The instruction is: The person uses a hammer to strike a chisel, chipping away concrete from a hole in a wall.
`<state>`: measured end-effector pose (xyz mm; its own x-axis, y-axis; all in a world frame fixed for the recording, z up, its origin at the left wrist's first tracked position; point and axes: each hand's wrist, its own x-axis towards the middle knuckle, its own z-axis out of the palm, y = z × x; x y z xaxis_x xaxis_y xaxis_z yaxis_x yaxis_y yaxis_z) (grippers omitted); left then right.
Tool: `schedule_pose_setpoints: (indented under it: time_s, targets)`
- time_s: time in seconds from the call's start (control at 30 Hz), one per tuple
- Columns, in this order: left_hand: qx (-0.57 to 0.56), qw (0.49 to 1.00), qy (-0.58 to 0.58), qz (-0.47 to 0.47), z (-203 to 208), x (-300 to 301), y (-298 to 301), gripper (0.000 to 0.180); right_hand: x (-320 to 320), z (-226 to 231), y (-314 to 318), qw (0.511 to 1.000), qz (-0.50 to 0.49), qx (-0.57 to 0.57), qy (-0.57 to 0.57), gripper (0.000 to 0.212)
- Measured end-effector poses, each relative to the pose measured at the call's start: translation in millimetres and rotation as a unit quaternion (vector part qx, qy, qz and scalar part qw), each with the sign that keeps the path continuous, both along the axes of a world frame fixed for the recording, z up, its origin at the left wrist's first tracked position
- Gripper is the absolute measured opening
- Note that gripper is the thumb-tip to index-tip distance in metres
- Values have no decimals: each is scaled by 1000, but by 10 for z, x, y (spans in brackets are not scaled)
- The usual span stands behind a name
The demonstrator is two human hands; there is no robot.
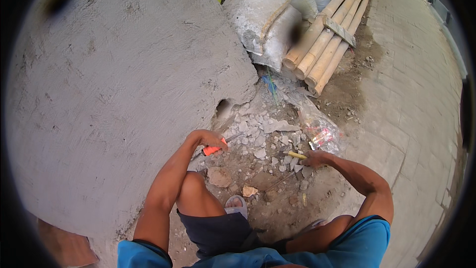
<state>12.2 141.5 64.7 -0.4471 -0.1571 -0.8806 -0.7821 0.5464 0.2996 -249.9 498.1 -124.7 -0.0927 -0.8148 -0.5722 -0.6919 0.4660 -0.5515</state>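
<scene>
My left hand (212,138) is closed on a tool with a bright orange grip (214,148), beside the foot of the grey wall (124,64). A thin grey shaft seems to run from it toward the rubble, like a chisel's. Over on the right, my right hand (315,159) is closed round a yellow-handled tool (296,155). Its yellow part points left over the broken pieces; I cannot make out its kind. Between the hands lies grey rubble (260,140) on dirt. A round hole (223,107) opens low in the wall, just beyond my left hand.
White sacks (260,12) are piled against the wall's far end. Bamboo poles (329,32), joined by a wooden crosspiece (339,31), lie beside them. A clear plastic bag (322,131) rests beyond my right hand. Paving (396,99) runs along the right. Larger stones (219,176) lie near my sandalled foot (236,205).
</scene>
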Motion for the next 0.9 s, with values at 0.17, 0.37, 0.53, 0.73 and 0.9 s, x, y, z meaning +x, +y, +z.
schedule_pose_setpoints:
  time_s: [0.17, 0.37, 0.53, 0.73, 0.9]
  targets:
    - [30, 998, -14, 51, 54, 6, -244, 37, -55, 106, -171, 1000, -1, 0, 11, 57]
    - [-12, 998, 18, 64, 76, 96, -112, 48, 15, 197, -60, 997, 32, 72, -11, 45]
    - [-18, 995, -6, 95, -24, 190, 197, 45, -72, -90, -131, 996, 71, 55, 8, 47]
    - [-29, 992, 13, 121, 226, 124, 215, 47, -243, -46, -189, 998, 64, 18, 10, 49]
    - [-34, 993, 4, 116, 292, 145, 120, 47, -303, -84, -275, 998, 67, 14, 8, 51]
